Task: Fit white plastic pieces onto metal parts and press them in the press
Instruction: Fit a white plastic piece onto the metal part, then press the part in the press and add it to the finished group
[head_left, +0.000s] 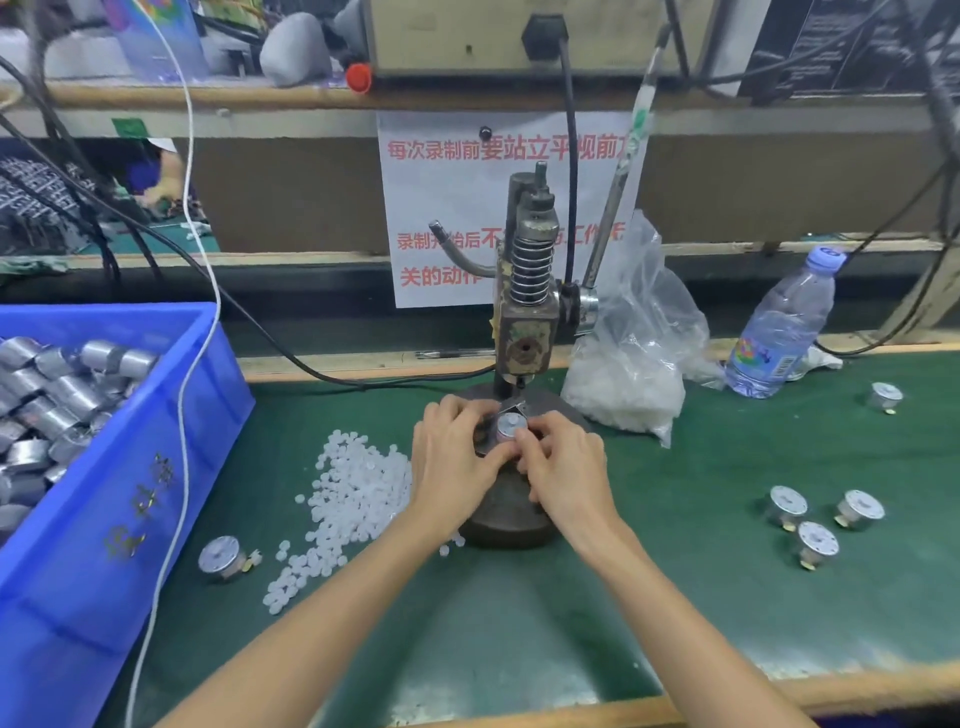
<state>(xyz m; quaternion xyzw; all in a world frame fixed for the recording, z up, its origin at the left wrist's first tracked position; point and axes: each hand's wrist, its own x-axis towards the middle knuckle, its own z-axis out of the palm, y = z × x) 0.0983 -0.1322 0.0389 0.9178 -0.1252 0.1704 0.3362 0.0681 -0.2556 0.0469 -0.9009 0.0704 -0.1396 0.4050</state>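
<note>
"Left hand (457, 452) and right hand (563, 462) — what are they on?"

"Both meet at one small metal part (511, 427). The fingers curl in from either side and pinch it between them. Neither hand lies flat or loose."

"Where does that part sit?"

"Upright on the dark round base of the press (524, 312), just in front of the column. Its top face looks pale. I can't tell whether a white piece is seated on it, because the fingertips crowd it."

"What lies closest around?"

"A loose heap of white plastic pieces (353, 488) lies on the green desk (675, 597), just left of the press base and under the left forearm. Beyond the heap a stray part (222, 558) lies on its side near the blue bin (171, 415), which holds a pile of metal cylinders (57, 395)."

"And to the right?"

"A clear plastic bag (623, 395) holding more white bits stands just beside the press. A water bottle (779, 332) stands further right. Out on the desk, well apart from the hands, is a trio of parts (802, 519), and a lone part (884, 397) sits near the bottle."

"Anything else?"

"A white cable (192, 364) hangs down across the bin's corner — and a paper notice (441, 208) with red characters hangs behind the press."
</note>
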